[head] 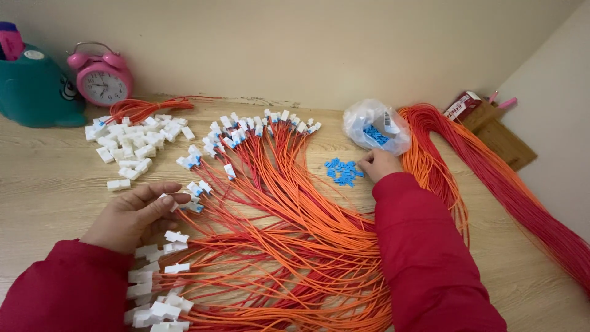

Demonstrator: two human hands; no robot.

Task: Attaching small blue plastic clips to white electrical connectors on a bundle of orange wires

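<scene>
The left hand [132, 215] rests on the wooden table [49, 178] with its fingers [175, 198] pinched on a small white connector [167, 198] at the end of one orange wire; that wire belongs to the big fan of orange wires [295, 246] spread across the middle, so the plug is kept steady and lifted clear of its neighbours. The right hand [379, 165] reaches forward to the scatter of small blue clips [343, 171], its fingertips on or just at the edge of the pile; whether they have closed on a clip I cannot tell. The clips lie just in front of a crumpled clear plastic bag [375, 126] holding more of the same, likely tipped out to be easy to pick singly. Wires already bearing blue-and-white ends [258, 126] fan out toward the wall, while plain white ends [157, 289] cluster near the left sleeve. A loose heap of white connectors [132, 141] sits apart at the left, beside a pink alarm clock [101, 79]. A red wire bundle [522, 203] trails off right.
</scene>
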